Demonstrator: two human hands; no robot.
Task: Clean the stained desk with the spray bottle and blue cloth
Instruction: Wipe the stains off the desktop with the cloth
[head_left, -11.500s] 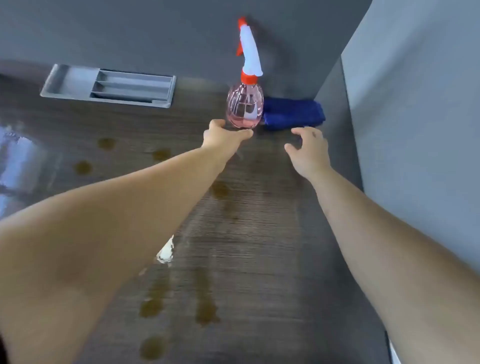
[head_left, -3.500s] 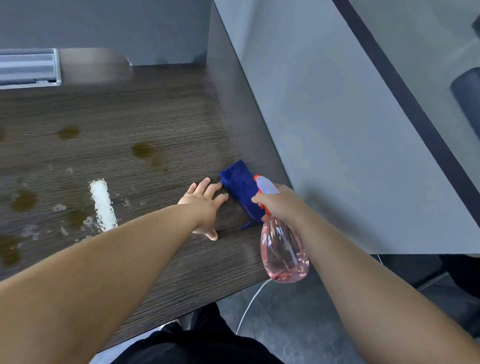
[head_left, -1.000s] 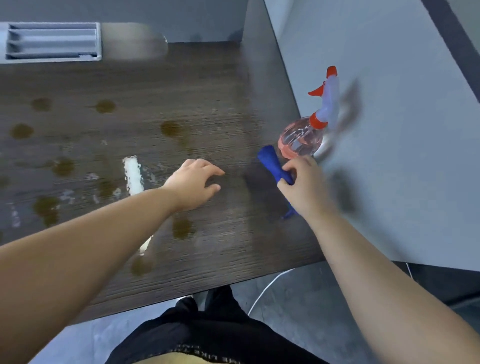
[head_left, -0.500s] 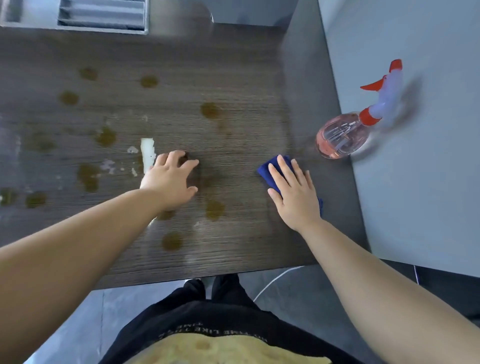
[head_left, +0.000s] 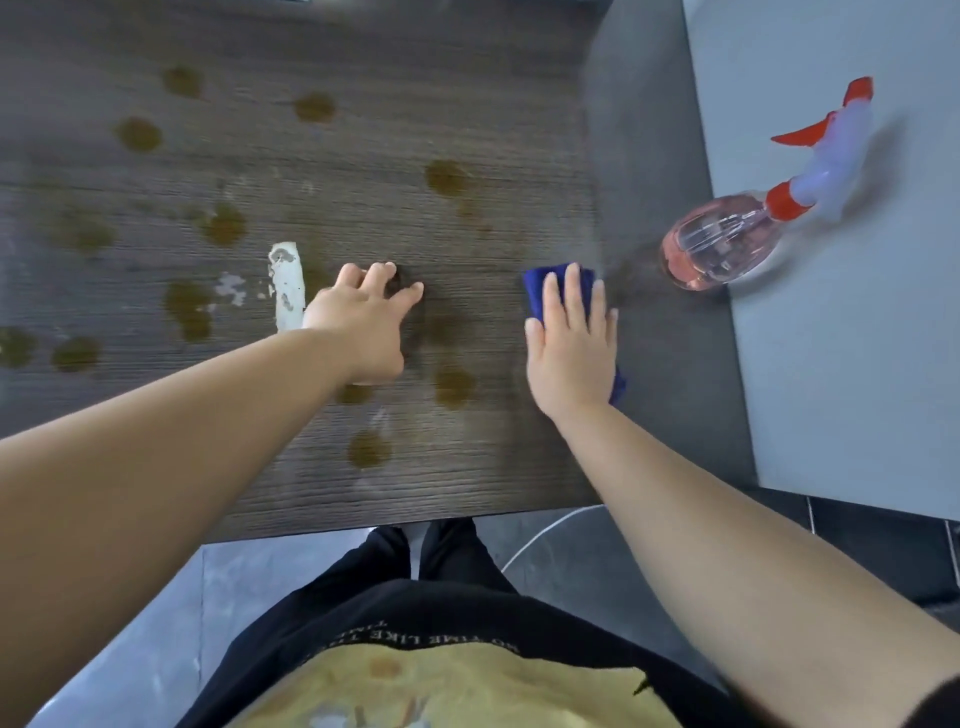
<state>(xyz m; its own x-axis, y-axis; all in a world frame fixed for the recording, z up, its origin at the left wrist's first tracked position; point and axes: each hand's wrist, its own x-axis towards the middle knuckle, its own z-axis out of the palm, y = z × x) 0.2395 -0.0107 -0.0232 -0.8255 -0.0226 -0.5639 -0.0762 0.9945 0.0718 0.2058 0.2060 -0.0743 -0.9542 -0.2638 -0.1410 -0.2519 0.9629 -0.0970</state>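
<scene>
While the right hand (head_left: 569, 353) lies flat on the cloth (head_left: 540, 283), long axis seemingly front-to-back, the left hand (head_left: 363, 327) rests open on the worktop (head_left: 467, 78); the bottle (head_left: 722, 249) trigger points left.

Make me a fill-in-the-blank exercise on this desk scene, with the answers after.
The right hand presses the ____ cloth flat on the desk.
The spray bottle stands to the ____ of the cloth, held by neither hand.
The left hand rests on the desk and holds ____.
Missing words: blue; right; nothing.
</scene>
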